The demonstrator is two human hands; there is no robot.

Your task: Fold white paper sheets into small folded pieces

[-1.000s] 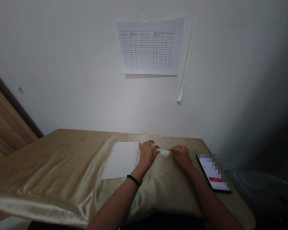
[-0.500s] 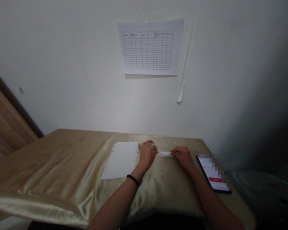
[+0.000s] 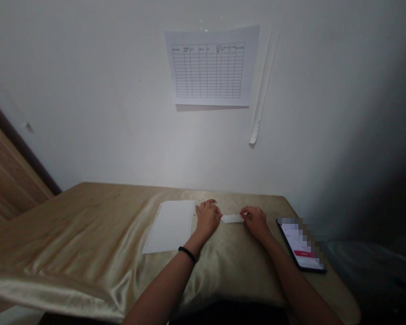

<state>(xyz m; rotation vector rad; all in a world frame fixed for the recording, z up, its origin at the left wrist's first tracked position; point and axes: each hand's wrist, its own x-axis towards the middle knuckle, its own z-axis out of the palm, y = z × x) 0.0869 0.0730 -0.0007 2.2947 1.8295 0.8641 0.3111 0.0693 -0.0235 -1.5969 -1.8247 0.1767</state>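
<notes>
A small folded strip of white paper (image 3: 232,218) lies between my hands, low over the cloth-covered table. My left hand (image 3: 208,217) pinches its left end between thumb and finger, while the other fingers curve away toward the wall. At the strip's right end, my right hand (image 3: 255,221) grips it with thumb and fingertips pressed together. Just left of my left hand rests a pile of white loose-leaf sheets (image 3: 171,225), its punched holes along the left side. A black band (image 3: 188,255) circles my left wrist.
A tablet or large phone (image 3: 301,248) with a lit screen lies at the table's right edge. Gold satin cloth (image 3: 98,243) covers the table, wrinkled at left. A printed table sheet (image 3: 211,67) hangs on the wall behind, beside a narrow white strip (image 3: 262,90).
The paper between my hands has changed from a shape with slanting folds to a flatter, narrower-looking strip. My right fingers have shifted slightly and curled more; my left hand is almost still.
</notes>
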